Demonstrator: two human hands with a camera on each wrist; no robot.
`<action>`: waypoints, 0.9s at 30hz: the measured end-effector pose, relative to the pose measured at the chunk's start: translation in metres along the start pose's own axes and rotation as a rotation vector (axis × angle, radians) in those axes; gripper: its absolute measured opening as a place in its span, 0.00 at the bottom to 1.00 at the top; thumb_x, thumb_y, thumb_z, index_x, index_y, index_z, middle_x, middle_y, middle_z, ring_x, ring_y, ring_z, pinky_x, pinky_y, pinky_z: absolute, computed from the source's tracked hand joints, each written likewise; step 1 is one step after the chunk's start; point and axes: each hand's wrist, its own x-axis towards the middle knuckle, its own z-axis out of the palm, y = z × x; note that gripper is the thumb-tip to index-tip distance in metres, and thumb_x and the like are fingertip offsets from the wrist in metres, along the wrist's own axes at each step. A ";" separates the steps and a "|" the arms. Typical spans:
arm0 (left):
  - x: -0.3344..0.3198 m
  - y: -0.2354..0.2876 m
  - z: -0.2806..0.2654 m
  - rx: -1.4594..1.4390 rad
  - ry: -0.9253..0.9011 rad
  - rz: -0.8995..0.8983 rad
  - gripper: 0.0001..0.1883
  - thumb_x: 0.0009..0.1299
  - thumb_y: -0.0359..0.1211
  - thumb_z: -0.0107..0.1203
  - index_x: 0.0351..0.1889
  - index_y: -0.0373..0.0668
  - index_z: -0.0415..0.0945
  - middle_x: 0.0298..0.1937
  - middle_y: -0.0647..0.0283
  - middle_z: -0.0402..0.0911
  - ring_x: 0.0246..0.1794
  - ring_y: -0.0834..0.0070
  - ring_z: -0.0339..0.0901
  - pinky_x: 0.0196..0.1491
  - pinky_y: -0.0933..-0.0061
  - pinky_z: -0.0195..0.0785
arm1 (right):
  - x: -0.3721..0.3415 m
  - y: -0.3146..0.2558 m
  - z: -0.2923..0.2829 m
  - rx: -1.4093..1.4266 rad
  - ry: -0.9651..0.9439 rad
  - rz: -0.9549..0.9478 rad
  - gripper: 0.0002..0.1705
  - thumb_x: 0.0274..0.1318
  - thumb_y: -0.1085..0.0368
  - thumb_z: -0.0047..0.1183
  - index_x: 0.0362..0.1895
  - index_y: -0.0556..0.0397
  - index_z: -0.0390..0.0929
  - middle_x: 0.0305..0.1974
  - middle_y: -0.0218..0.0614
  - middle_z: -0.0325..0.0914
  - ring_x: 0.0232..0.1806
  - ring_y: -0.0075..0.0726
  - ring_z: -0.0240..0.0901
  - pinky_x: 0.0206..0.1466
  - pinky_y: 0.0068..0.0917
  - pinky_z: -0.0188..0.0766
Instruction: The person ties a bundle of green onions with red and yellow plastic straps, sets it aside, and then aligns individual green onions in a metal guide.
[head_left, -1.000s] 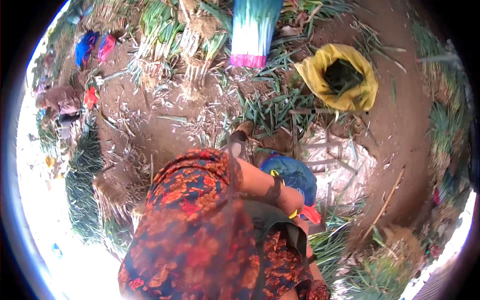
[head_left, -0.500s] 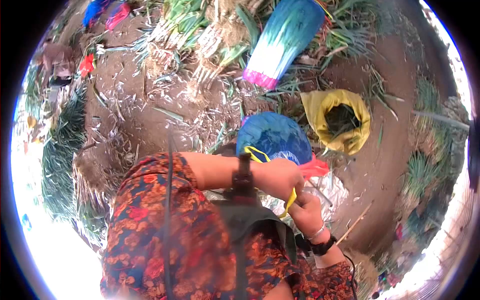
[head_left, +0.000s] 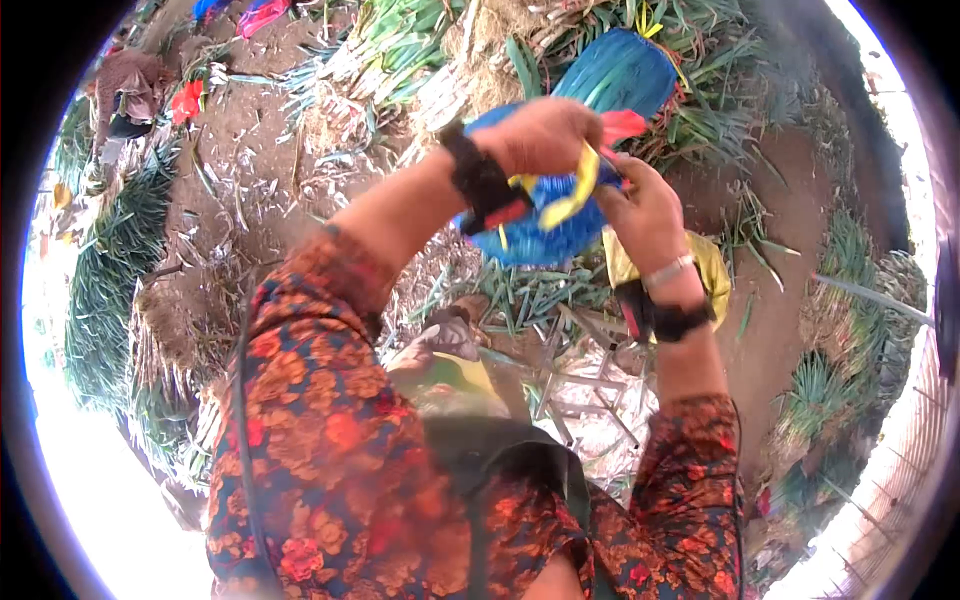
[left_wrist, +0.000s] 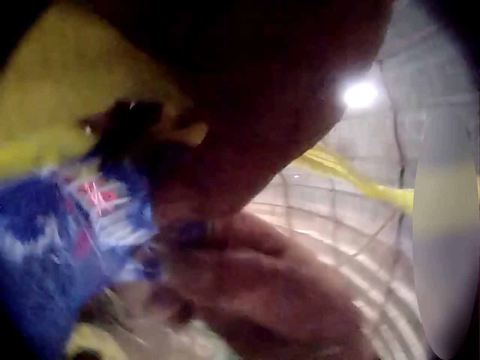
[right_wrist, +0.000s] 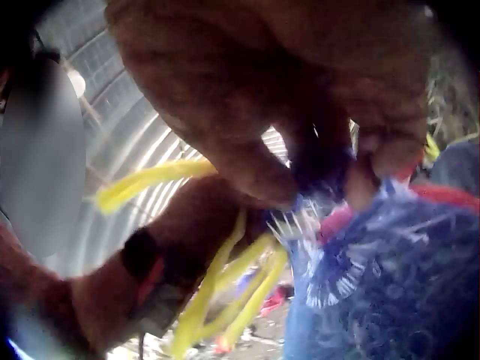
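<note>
The left hand [head_left: 548, 135] is gripping a yellow strip [head_left: 572, 200], fingers curled — the right hand [head_left: 648, 215] is pinching a blue bag [head_left: 545, 235].

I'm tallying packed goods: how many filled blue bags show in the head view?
2: the near bag, at the left hand and right hand; the far bag, beyond, beside green stalks. The top-left blue item is unclear; more may be hidden.

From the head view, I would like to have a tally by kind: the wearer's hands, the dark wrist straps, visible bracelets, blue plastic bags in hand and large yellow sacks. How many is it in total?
Hands: 2 (left hand, right hand)
Dark wrist straps: 2
Visible bracelet: 1
Held blue plastic bag: 1
Large yellow sack: 1
Total: 7
</note>
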 end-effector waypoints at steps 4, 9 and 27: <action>-0.012 -0.095 -0.029 0.196 0.642 -0.001 0.24 0.59 0.33 0.64 0.51 0.34 0.72 0.44 0.56 0.78 0.44 0.71 0.75 0.47 0.71 0.70 | -0.035 0.014 0.008 0.144 0.170 -0.083 0.25 0.49 0.65 0.58 0.54 0.54 0.73 0.52 0.50 0.73 0.50 0.45 0.72 0.50 0.33 0.72; -0.179 -0.200 -0.010 0.313 0.745 -0.603 0.14 0.60 0.32 0.53 0.43 0.38 0.75 0.39 0.55 0.79 0.40 0.62 0.77 0.43 0.65 0.71 | -0.197 0.090 0.017 0.130 -0.095 0.481 0.20 0.54 0.57 0.53 0.48 0.55 0.78 0.46 0.48 0.78 0.48 0.46 0.75 0.52 0.36 0.69; -0.219 0.031 0.062 -0.061 0.621 -0.399 0.10 0.63 0.31 0.59 0.42 0.42 0.81 0.36 0.67 0.82 0.36 0.80 0.76 0.42 0.77 0.69 | -0.685 0.181 0.073 0.047 -0.152 1.060 0.15 0.52 0.54 0.51 0.38 0.49 0.78 0.36 0.47 0.79 0.41 0.55 0.75 0.46 0.44 0.72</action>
